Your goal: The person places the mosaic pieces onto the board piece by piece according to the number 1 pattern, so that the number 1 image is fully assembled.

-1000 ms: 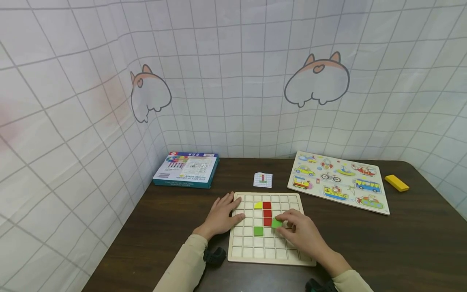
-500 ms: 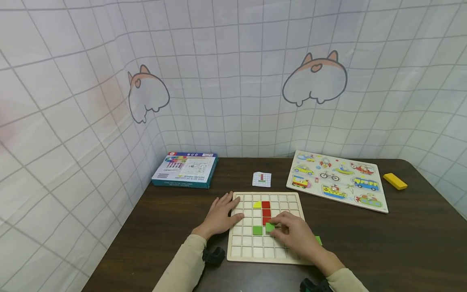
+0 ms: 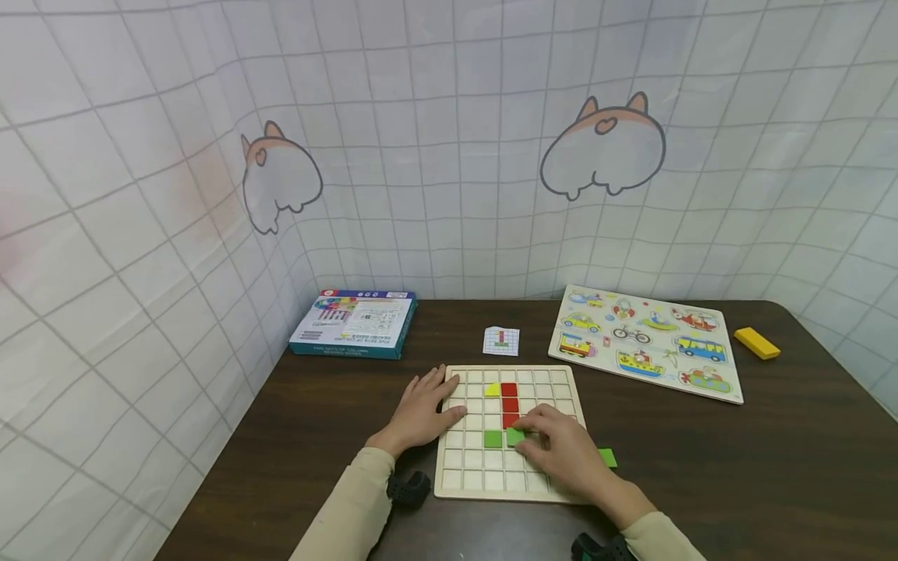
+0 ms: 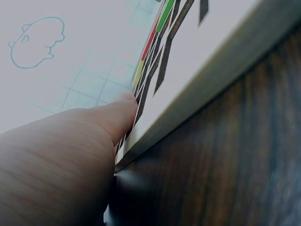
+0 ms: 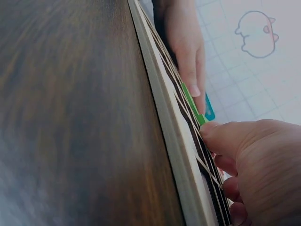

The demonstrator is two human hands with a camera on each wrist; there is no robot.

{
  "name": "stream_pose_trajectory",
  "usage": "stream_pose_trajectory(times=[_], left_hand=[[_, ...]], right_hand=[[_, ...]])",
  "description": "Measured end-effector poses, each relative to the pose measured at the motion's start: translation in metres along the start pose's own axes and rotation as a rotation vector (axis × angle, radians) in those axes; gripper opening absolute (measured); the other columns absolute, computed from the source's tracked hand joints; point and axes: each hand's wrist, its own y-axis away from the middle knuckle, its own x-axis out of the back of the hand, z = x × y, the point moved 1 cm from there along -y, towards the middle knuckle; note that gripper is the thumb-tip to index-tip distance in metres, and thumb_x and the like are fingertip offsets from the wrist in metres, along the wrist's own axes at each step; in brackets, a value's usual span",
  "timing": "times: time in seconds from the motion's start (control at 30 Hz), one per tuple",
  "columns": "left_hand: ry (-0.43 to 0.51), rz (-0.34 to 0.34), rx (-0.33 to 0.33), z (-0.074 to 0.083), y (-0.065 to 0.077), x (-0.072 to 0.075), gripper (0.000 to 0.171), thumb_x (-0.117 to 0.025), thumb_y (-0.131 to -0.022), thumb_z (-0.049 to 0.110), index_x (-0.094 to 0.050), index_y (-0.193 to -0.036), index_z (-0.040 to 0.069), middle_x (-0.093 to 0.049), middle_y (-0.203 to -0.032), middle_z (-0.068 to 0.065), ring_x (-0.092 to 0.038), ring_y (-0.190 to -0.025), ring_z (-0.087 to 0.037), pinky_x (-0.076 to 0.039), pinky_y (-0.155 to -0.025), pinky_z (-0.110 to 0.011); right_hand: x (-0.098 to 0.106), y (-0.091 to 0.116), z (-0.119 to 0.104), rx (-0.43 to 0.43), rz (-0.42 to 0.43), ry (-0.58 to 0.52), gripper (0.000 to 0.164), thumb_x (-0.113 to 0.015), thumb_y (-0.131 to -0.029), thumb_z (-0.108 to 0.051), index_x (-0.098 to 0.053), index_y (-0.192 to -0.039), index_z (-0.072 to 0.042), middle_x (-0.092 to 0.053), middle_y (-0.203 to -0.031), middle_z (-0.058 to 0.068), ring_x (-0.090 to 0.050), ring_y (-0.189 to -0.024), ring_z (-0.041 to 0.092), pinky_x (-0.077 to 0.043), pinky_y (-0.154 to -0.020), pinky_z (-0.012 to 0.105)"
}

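Observation:
A wooden grid board (image 3: 474, 480) lies flat on the dark table. My left hand (image 3: 419, 413) rests with fingers spread on its left edge, thumb over the grid. Between thumb and fingertips my right hand (image 3: 564, 452) pinches a green square tile (image 3: 514, 437), at the cell just below a column of three red tiles (image 3: 510, 404). Left of that cell lies another green tile (image 3: 493, 439). A yellow piece with a curved side (image 3: 493, 389) sits beside the top red tile. The right wrist view shows my thumb against the green tile (image 5: 202, 119), low over the board.
Beyond the board lies a small printed grid card (image 3: 501, 341). A boxed set (image 3: 354, 324) stands at back left, a vehicle picture board (image 3: 645, 343) at back right, and a yellow block (image 3: 757, 343) farther right. One more green tile (image 3: 607, 457) shows beside my right wrist.
My right hand has carried the green tile leftward, from right of the lowest red tile to the cell beneath it. The left hand stays on the board's edge.

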Motion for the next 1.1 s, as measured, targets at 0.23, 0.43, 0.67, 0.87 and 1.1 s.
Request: stream_pose_trajectory(times=[0.23,0.43,0.67,0.87,1.1], left_hand=[[-0.025,0.008,0.01,0.0,-0.002,-0.001,0.066,-0.053,-0.098,0.048,-0.036,-0.153,0.016,-0.017,-0.162,-0.012,-0.013,-0.149,-0.029,-0.004,-0.119,-0.052],[-0.027,0.006,0.01,-0.002,-0.002,-0.002,0.065,-0.053,-0.098,0.048,-0.036,-0.153,0.016,-0.017,-0.162,-0.013,-0.014,-0.149,-0.029,-0.004,-0.119,-0.053],[-0.028,0.006,0.017,-0.002,-0.002,-0.001,0.065,-0.053,-0.098,0.048,-0.036,-0.153,0.016,-0.017,-0.162,-0.012,-0.013,-0.149,-0.029,-0.004,-0.119,-0.052],[-0.033,0.002,0.016,-0.002,-0.002,-0.003,0.065,-0.052,-0.098,0.048,-0.035,-0.153,0.016,-0.017,-0.162,-0.012,-0.013,-0.15,-0.028,-0.003,-0.119,-0.052],[-0.033,-0.003,0.012,-0.003,-0.003,-0.003,0.066,-0.052,-0.098,0.049,-0.035,-0.153,0.016,-0.016,-0.162,-0.012,-0.012,-0.15,-0.028,-0.003,-0.119,-0.052]], right_hand=[[-0.001,-0.002,-0.001,-0.04,-0.002,0.023,0.023,-0.082,-0.079,-0.022,-0.075,-0.1,-0.025,-0.06,-0.097,-0.015,-0.046,-0.072,0.004,-0.039,-0.063,0.021],[-0.002,-0.001,-0.002,-0.054,-0.021,0.025,0.022,-0.082,-0.08,-0.022,-0.075,-0.101,-0.024,-0.059,-0.097,-0.015,-0.048,-0.076,0.005,-0.041,-0.066,0.023],[-0.003,-0.002,-0.003,-0.04,-0.019,0.03,0.023,-0.082,-0.08,-0.022,-0.075,-0.101,-0.023,-0.059,-0.098,-0.016,-0.051,-0.08,0.003,-0.044,-0.07,0.024],[-0.003,-0.001,-0.003,-0.053,-0.029,0.022,0.025,-0.082,-0.079,-0.022,-0.075,-0.104,-0.023,-0.059,-0.099,-0.016,-0.048,-0.077,0.005,-0.041,-0.067,0.023],[0.007,-0.001,-0.001,-0.029,-0.005,-0.059,0.022,-0.081,-0.081,-0.018,-0.075,-0.103,-0.02,-0.063,-0.096,-0.011,-0.05,-0.071,0.008,-0.042,-0.061,0.021]])
